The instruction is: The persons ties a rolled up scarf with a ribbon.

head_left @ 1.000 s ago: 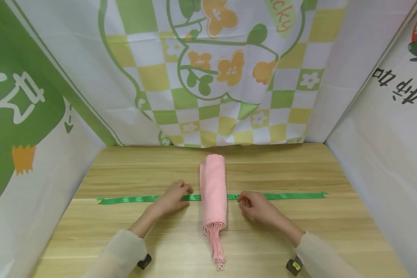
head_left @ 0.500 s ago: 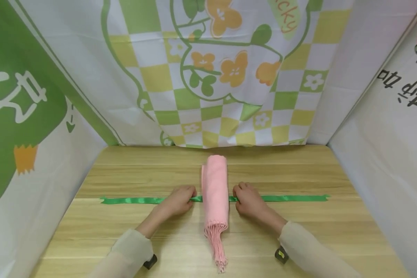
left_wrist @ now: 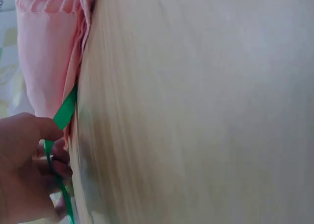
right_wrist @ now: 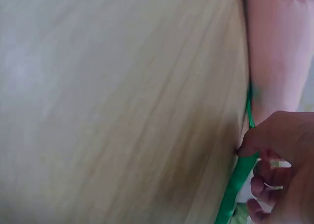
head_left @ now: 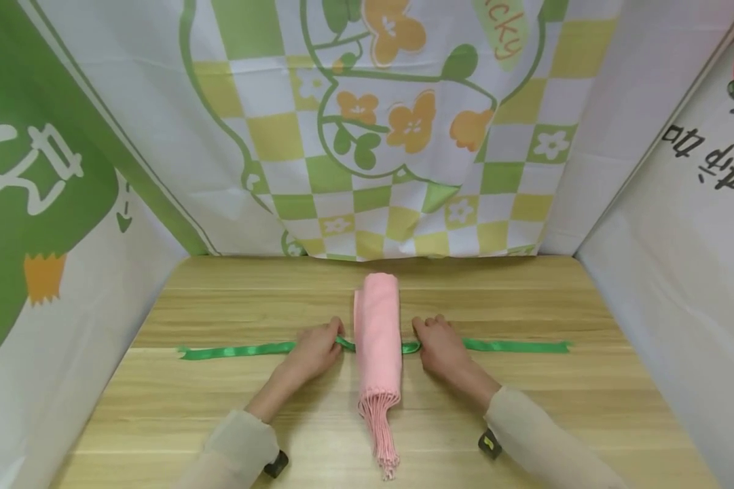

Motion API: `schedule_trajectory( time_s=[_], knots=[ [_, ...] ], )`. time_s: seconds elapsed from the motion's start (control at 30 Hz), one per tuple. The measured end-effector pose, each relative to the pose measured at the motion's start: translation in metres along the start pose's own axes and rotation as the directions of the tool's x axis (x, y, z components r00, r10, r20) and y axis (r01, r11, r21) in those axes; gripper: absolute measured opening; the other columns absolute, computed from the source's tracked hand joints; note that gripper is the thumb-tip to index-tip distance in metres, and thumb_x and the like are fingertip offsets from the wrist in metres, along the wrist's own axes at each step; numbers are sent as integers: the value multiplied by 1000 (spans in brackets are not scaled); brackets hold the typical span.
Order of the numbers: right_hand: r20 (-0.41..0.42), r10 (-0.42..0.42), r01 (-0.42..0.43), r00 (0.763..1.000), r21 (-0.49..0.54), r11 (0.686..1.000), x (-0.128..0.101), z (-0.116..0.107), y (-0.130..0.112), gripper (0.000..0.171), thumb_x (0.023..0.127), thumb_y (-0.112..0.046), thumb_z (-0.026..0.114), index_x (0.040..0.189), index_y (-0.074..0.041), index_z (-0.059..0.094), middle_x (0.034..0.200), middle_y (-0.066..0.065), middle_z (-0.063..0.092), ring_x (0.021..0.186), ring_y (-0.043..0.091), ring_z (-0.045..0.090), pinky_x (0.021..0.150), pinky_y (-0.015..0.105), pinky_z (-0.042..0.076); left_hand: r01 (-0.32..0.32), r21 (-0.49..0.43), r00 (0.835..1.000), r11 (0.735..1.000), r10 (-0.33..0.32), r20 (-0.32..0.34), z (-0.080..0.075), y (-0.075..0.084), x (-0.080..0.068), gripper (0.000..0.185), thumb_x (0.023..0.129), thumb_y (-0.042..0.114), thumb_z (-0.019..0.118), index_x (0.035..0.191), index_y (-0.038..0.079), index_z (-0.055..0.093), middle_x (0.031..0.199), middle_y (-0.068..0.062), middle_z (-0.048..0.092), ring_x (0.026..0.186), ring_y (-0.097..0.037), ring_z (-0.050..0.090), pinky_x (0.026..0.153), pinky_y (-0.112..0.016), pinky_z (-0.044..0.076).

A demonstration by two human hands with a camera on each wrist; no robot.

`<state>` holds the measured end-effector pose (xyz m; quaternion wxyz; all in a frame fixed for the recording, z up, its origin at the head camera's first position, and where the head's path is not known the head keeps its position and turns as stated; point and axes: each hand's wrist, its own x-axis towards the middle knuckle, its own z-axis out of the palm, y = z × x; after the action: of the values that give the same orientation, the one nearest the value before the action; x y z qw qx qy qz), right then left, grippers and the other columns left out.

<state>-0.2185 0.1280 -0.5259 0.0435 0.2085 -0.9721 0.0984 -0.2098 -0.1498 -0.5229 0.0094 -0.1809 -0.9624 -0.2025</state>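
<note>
A rolled pink scarf with a fringed end lies lengthwise on the wooden table, across a green ribbon that runs left to right under it. My left hand pinches the ribbon just left of the roll, and the left wrist view shows the ribbon lifted between its fingers beside the scarf. My right hand pinches the ribbon just right of the roll; the ribbon passes under its fingertips.
Printed cloth walls close in the table at the back and both sides. The ribbon's free ends lie flat on the wood towards each side. Bare wood stretches in front of the hands.
Both hands have moved inward to the roll and taken hold of the ribbon. The ribbon is now lifted slightly at the roll and its right end has drawn inward.
</note>
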Motion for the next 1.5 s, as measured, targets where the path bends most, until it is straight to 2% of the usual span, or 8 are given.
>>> schedule_trajectory(
  time_s=[0.3, 0.47, 0.7, 0.8, 0.9, 1.0, 1.17, 1.5],
  knots=[
    [-48, 175, -158, 983, 249, 955, -18, -16, 10, 17, 82, -8, 72, 94, -7, 59, 70, 5, 59, 62, 19, 54, 55, 32, 46, 234, 26, 958, 972, -225, -180, 1, 9, -9, 38, 87, 27, 76, 103, 0, 54, 97, -16, 52, 84, -29, 48, 71, -40, 34],
    [198, 215, -290, 956, 565, 772, -29, -19, 12, 13, 89, -11, 66, 94, 1, 68, 61, 0, 55, 51, 9, 44, 47, 21, 37, 303, -15, 941, 953, -302, -150, 0, 11, -12, 42, 92, 33, 70, 67, 8, 49, 60, -2, 42, 51, -14, 39, 43, -23, 29],
    [519, 131, -530, 845, 845, 67, -36, -12, 14, 36, 102, -10, 50, 129, 13, 53, 65, -7, 54, 51, -1, 37, 45, 13, 29, 397, -371, 915, 839, -396, 85, 4, 10, -16, 51, 100, 32, 57, 54, 14, 47, 46, 6, 39, 41, -7, 30, 38, -20, 23],
    [556, 84, -528, 827, 819, -226, -40, -12, 12, 27, 104, -10, 47, 123, 6, 58, 64, -9, 52, 49, -1, 34, 44, 13, 27, 403, -576, 908, 711, -392, 150, 8, 10, -16, 36, 102, 29, 54, 78, 5, 67, 56, 2, 51, 44, -7, 35, 40, -19, 27],
    [567, 59, -504, 821, 771, -389, -40, -13, 7, 22, 104, -10, 46, 110, -4, 66, 65, -9, 52, 49, 0, 35, 46, 13, 29, 418, -736, 892, 532, -394, 222, 12, 10, -15, 32, 103, 24, 52, 107, -4, 66, 65, 0, 54, 47, -7, 35, 43, -18, 28],
    [573, 60, -488, 818, 744, -456, -37, -11, -1, 23, 105, -9, 44, 100, -8, 67, 66, -9, 51, 50, 0, 35, 48, 14, 29, 428, -823, 874, 374, -403, 272, 15, 10, -13, 27, 102, 20, 53, 104, -6, 62, 64, 1, 49, 48, -6, 32, 45, -18, 26],
    [557, 127, -421, 821, 741, -523, -29, -5, -13, 19, 105, -8, 43, 90, -10, 54, 65, -8, 44, 51, 0, 32, 47, 13, 25, 346, -907, 866, 241, -454, 210, 20, 16, -12, 21, 100, 17, 58, 102, -4, 62, 57, 6, 42, 45, -5, 28, 44, -18, 23],
    [532, 313, -279, 787, 758, -589, -7, 8, -26, 37, 103, -10, 49, 67, -16, 46, 52, -12, 32, 43, -1, 25, 43, 13, 16, 249, -961, 797, 125, -589, 130, 26, 35, -5, 21, 95, 14, 67, 106, -4, 69, 73, 10, 57, 60, -4, 44, 55, -17, 38]
  ],
)
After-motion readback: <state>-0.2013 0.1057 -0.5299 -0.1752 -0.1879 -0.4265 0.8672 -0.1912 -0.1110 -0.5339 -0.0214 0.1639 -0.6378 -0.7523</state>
